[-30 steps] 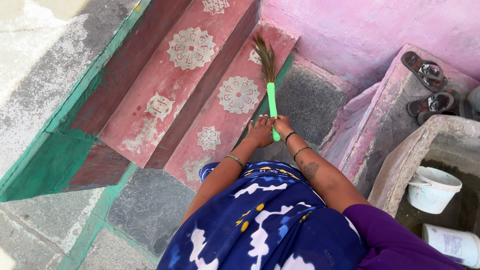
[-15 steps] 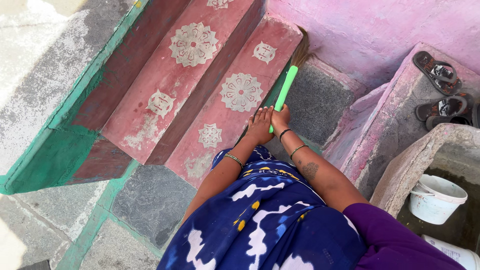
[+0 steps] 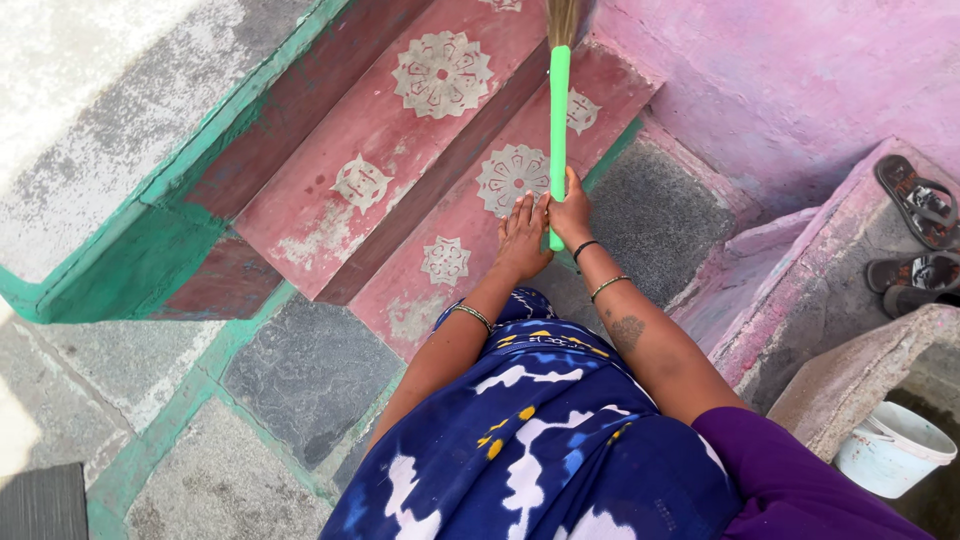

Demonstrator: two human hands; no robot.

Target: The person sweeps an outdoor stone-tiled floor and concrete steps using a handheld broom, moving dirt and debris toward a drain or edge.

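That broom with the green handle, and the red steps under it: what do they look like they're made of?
The broom has a smooth, bright green handle, probably plastic given its even colour and slight sheen. Its bristles look like dried grass or fibre, tan and wispy, though mostly cut off by the frame. The red steps look like painted cement or stone: matte, with worn pale patches and pale flower patterns.

One cam only, head-worn, looking steeply down over the person's front. Close range: blue patterned cloth (image 3: 530, 440) fills the bottom edge, red painted steps (image 3: 440, 150) run up-frame ahead, pink wall (image 3: 800, 80) top right, stone paving (image 3: 290, 380) lower left. No 2nd view to overlap.
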